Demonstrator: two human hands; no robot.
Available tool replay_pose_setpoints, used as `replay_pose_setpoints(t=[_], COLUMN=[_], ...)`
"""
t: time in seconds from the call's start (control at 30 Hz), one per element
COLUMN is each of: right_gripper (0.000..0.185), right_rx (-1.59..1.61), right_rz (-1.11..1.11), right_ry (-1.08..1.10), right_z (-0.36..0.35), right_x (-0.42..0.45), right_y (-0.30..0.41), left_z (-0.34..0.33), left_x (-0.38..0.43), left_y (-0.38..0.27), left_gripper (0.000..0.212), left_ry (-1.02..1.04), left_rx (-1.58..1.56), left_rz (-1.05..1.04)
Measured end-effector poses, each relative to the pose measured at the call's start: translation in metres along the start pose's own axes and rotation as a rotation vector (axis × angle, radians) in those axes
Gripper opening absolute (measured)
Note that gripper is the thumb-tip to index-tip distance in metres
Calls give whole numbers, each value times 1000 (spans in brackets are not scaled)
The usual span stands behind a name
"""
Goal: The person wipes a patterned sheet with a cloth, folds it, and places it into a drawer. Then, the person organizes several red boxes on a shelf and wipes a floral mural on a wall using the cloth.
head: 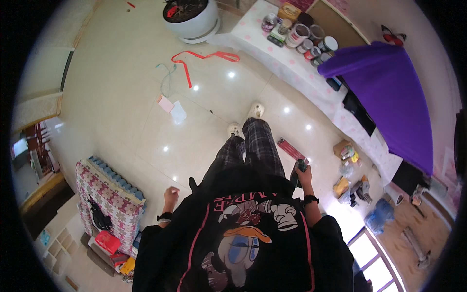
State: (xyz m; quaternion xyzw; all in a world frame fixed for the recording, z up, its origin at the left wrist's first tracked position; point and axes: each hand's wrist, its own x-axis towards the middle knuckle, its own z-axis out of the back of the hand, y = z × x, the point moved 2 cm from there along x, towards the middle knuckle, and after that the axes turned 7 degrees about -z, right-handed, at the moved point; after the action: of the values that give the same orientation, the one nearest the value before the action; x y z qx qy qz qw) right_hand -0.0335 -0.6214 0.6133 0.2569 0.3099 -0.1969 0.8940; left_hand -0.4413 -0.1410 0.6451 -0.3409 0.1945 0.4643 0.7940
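My left hand [171,197] hangs beside my left hip with its fingers curled in. Nothing shows in it. At my right side, my right hand [304,176] grips a dark green object [301,165], too small and partly covered to name. Just beyond that hand lies a flat red pack [292,149] on the tiled floor [204,146]. Farther ahead on the tiles are a red ribbon [188,71], a thin teal cord [166,82], a pink card [165,103] and a white sheet [178,112]. I stand in pale clogs [257,110].
To the right runs a long table with a white cloth [255,27], bearing several jars [297,35] and a purple cloth [390,102]. A small cardboard box [342,149] and bagged items sit below it. A potted plant [193,22] stands ahead; a flower-patterned sofa cover [109,197] is at left.
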Motion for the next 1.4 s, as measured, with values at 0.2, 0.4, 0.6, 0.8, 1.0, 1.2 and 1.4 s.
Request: replay_pose_setpoints(t=[0.2, 0.4, 0.6, 0.8, 1.0, 1.2, 1.4], right_gripper=[53, 60, 66, 50, 35, 22, 27], right_rx=[71, 221, 373, 491, 170, 51, -75], right_rz=[-111, -35, -62, -213, -73, 140, 315], right_ry=[-24, -59, 6, -46, 41, 180, 255], right_z=[34, 76, 121, 133, 116, 128, 142], right_x=[-35, -29, -37, -19, -47, -68, -93], right_y=[-93, -159, -246, -442, -439, -382, -310], left_z=[-19, -65, -137, -185, -185, -227, -261], left_x=[-18, 8, -67, -124, -156, -193, -223], left_y=[-65, -180, -259, -250, -217, -178, -130], left_gripper=[21, 18, 15, 13, 17, 18, 22], left_ry=[81, 10, 147, 186, 207, 288, 382], left_rx=[-17, -293, -401, -337, -142, -201, -178], left_rz=[-61, -347, -413, -333, -309, -322, -269])
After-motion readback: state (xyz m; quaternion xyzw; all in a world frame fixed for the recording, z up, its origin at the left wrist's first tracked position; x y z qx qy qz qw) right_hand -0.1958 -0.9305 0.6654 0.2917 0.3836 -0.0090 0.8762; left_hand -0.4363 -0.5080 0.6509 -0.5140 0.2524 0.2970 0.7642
